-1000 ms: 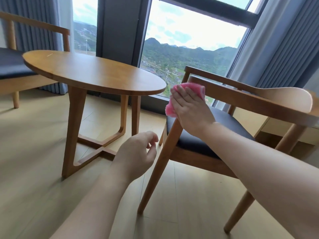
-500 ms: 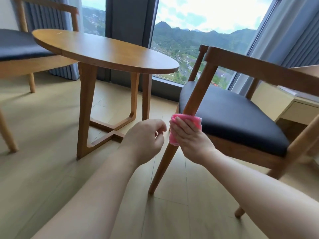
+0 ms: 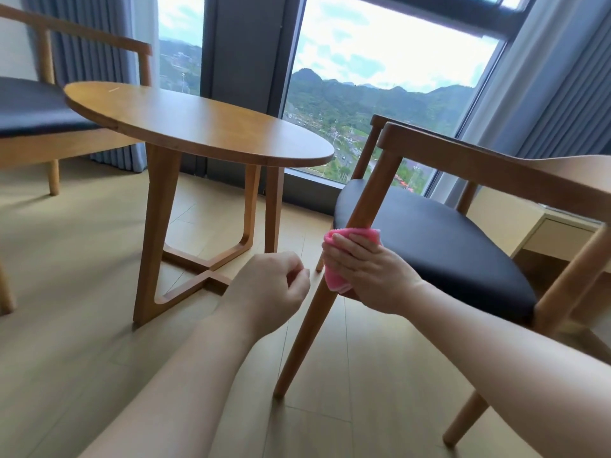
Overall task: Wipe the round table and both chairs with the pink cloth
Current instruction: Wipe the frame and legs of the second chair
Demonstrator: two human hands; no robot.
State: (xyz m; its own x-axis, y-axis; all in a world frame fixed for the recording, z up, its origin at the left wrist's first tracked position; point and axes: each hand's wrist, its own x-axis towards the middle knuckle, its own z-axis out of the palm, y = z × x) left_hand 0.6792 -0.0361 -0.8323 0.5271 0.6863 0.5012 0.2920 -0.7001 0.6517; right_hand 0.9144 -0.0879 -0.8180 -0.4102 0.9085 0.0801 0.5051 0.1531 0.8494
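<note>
Wrap cloth [image 3: 344,259] fully around near leg [image 3: 310,312] of right chair [image 3: 446,246], right hand [image 3: 370,276] clamped over it. Slide down to floor with even pressure. Keep left hand [image 3: 274,285], loosely curled and empty, clear. Table [image 3: 198,127] stands left.

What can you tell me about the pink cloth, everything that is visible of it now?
The pink cloth is small, bright pink, soft and fuzzy-looking, bunched rather than flat. It is wrapped around the slanted front leg of the right chair, level with the seat's front edge. The right hand presses it to the wood, fingers spread over it, so only its top and lower left edge show. The left hand is near but apart from it.
</note>
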